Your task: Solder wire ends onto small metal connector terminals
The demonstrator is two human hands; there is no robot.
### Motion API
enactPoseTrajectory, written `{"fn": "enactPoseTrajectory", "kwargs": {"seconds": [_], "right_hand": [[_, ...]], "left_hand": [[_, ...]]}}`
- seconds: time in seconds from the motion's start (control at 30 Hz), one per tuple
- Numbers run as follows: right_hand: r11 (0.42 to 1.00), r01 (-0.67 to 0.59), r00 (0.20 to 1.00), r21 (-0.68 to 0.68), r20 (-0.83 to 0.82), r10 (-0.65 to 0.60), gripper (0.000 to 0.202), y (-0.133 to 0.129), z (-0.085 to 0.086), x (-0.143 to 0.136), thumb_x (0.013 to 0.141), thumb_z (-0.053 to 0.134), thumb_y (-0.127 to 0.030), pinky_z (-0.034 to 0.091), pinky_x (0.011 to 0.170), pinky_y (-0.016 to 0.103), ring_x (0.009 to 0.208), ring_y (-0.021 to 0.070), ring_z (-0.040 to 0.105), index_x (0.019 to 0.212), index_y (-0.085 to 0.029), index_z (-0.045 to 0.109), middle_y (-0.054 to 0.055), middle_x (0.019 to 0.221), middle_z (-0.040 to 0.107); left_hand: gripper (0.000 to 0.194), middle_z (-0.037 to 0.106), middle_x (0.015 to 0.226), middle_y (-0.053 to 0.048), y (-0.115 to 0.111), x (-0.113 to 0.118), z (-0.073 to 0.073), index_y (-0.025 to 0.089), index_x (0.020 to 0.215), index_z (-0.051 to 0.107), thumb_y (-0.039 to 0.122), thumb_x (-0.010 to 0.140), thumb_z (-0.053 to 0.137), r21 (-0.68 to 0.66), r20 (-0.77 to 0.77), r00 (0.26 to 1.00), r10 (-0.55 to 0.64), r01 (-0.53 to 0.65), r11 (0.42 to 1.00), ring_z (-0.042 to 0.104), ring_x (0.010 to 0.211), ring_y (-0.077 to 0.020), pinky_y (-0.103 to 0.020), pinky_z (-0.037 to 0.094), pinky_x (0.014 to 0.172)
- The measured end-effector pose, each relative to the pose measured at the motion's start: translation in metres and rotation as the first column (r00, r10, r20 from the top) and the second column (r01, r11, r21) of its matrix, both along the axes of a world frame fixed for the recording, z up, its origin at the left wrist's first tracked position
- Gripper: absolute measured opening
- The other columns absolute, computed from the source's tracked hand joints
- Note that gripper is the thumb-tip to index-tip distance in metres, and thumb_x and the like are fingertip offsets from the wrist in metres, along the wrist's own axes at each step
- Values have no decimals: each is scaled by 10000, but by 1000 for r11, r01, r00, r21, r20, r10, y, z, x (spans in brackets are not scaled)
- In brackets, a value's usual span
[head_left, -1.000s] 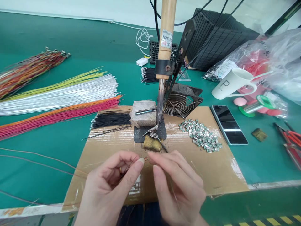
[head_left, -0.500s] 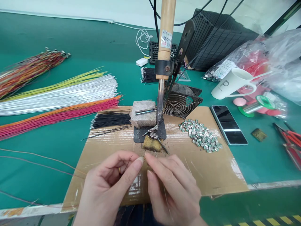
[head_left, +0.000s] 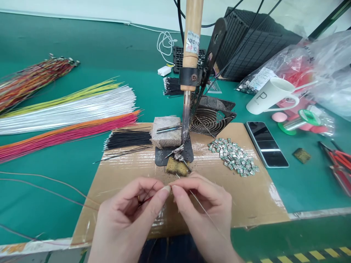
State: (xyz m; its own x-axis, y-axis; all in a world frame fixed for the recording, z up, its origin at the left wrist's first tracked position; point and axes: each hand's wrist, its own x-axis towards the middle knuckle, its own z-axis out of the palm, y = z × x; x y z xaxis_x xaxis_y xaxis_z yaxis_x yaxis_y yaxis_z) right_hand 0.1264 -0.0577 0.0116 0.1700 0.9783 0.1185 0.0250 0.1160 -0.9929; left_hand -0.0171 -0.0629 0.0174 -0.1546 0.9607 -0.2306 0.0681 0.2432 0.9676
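My left hand (head_left: 128, 215) is closed in a pinch on thin wires, among them a dark red wire (head_left: 147, 199) crossing its fingers; long strands trail off to the left. My right hand (head_left: 208, 204) meets it fingertip to fingertip, thumb and forefinger pressed together at the wire ends, whose tips are too small to make out. A thin silvery strand of solder wire (head_left: 203, 209) runs slantwise through the right hand. Just beyond the hands lies a yellow sponge (head_left: 175, 167), below an upright soldering iron (head_left: 186, 113) clamped in a stand with its tip down.
A cardboard sheet (head_left: 260, 204) covers the bench. On it lie a pile of small metal connectors (head_left: 233, 157), black wires (head_left: 128, 140) and a wrapped block (head_left: 166, 138). Coloured wire bundles (head_left: 82, 109) spread left. A fan (head_left: 211, 120), phone (head_left: 266, 144), mug (head_left: 264, 98), solder spool (head_left: 298, 122) and pliers (head_left: 337, 164) stand right.
My right hand has turned, and its thumb has come up to the forefinger in a pinch against my left fingertips. The solder strand now slants more. Red wire shows more in my left hand.
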Motion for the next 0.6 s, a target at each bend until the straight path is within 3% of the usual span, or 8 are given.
{"fn": "enactPoseTrajectory", "kwargs": {"seconds": [0.33, 0.6], "right_hand": [[1000, 8, 1000, 19, 22, -9, 158, -4, -6, 1, 895, 699, -117, 473, 532, 206, 575, 105, 590, 808, -206, 796, -22, 658, 662], [1000, 20, 998, 8, 64, -21, 153, -4, -9, 3, 926, 691, -177, 481, 510, 210, 560, 104, 605, 813, -215, 786, -26, 670, 681]], "left_hand": [[259, 677, 772, 1, 2, 2, -6, 221, 800, 741, 450, 818, 863, -38, 59, 998, -15, 17, 999, 637, 680, -118, -115, 550, 615], [239, 682, 719, 12, 9, 2, -4, 224, 790, 742, 443, 833, 827, -11, -28, 997, -68, 68, 998, 671, 654, -115, -97, 552, 593]]}}
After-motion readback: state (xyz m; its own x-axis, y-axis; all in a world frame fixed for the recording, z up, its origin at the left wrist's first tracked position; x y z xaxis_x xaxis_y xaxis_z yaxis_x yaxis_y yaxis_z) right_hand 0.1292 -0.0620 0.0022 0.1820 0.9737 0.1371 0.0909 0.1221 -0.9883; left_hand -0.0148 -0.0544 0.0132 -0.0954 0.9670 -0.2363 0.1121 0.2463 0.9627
